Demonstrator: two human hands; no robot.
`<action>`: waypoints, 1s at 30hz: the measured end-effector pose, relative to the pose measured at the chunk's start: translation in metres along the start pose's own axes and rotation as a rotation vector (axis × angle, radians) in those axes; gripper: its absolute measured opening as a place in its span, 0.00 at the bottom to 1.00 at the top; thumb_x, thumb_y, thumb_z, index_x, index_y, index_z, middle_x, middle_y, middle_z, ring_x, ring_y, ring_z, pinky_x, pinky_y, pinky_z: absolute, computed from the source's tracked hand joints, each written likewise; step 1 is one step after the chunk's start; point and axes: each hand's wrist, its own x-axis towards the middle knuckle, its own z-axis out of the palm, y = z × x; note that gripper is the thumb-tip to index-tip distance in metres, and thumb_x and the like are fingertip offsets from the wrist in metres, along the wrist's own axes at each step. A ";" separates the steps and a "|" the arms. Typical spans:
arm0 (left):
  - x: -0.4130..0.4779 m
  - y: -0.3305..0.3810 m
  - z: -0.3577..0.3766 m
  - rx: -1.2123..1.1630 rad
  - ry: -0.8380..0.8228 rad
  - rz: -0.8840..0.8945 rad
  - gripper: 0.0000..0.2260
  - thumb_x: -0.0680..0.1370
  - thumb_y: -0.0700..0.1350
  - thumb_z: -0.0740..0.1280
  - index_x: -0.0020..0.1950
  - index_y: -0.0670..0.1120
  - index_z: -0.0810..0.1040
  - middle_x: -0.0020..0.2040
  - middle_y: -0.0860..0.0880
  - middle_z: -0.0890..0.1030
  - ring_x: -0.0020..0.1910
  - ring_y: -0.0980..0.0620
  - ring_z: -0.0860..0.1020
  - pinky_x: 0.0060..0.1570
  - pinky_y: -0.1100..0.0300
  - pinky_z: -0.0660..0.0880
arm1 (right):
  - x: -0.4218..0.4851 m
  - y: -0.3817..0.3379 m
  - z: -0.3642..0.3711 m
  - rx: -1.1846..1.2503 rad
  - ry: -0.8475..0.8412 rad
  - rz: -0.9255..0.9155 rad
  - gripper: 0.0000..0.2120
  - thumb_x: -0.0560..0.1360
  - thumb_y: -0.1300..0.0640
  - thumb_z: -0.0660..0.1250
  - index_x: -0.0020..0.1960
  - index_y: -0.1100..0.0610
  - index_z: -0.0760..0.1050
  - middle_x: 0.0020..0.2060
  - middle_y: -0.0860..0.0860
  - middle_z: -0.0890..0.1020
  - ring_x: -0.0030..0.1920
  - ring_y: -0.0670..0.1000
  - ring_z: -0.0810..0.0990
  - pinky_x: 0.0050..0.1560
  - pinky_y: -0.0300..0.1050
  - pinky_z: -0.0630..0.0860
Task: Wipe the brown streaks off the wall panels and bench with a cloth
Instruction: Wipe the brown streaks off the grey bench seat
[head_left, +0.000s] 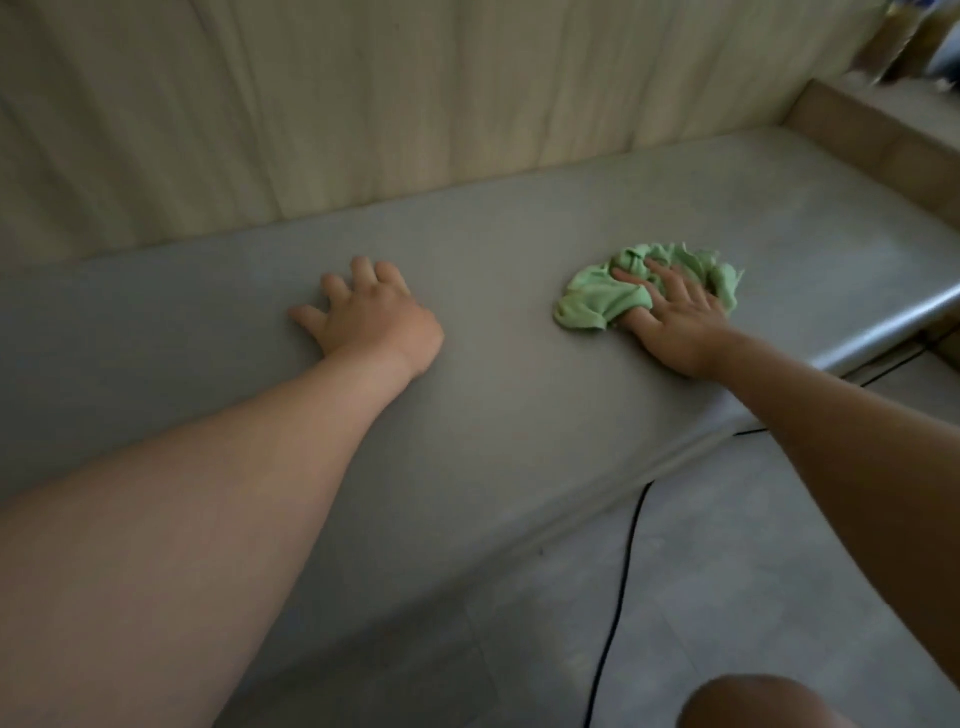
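Pressing a crumpled green cloth (597, 306) against the grey tabletop (493, 415), the right grip (675, 322) lies open, its fingers straight across the fabric. The left grip (371, 317) rests on the tabletop well apart from the cloth, fingers spread, holding nothing. Pale ribbed wall panels (363, 104) rise behind, and a black cable (623, 571) trails over the floor (727, 597).

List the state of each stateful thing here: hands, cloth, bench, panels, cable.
left hand: palm down on the bench, fingers spread, holding nothing.
right hand: fingers extended, pressing on the cloth.
cloth: bunched, on the bench top under the right hand.
bench: grey top, no distinct brown streaks visible.
wall panels: blurred, streaks cannot be told.
cable: lying loose on the floor.
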 end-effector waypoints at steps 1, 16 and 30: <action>0.000 0.012 -0.001 -0.007 0.024 0.029 0.24 0.81 0.54 0.60 0.74 0.46 0.65 0.74 0.45 0.64 0.76 0.39 0.60 0.70 0.31 0.61 | 0.011 0.002 -0.002 -0.004 0.006 -0.016 0.27 0.84 0.36 0.50 0.81 0.32 0.48 0.84 0.45 0.47 0.83 0.52 0.44 0.81 0.53 0.41; 0.008 0.127 0.020 0.011 -0.217 -0.022 0.31 0.82 0.67 0.46 0.83 0.61 0.45 0.84 0.54 0.38 0.81 0.36 0.35 0.71 0.22 0.42 | 0.171 0.011 -0.039 -0.065 -0.055 -0.327 0.29 0.82 0.33 0.45 0.82 0.33 0.47 0.84 0.45 0.47 0.84 0.53 0.44 0.82 0.56 0.43; 0.017 0.126 0.038 0.133 -0.243 -0.080 0.32 0.81 0.69 0.43 0.82 0.62 0.37 0.82 0.56 0.32 0.80 0.38 0.31 0.73 0.24 0.40 | 0.220 -0.067 -0.041 0.027 0.019 -0.453 0.30 0.83 0.40 0.47 0.81 0.50 0.60 0.78 0.59 0.62 0.78 0.62 0.60 0.78 0.60 0.54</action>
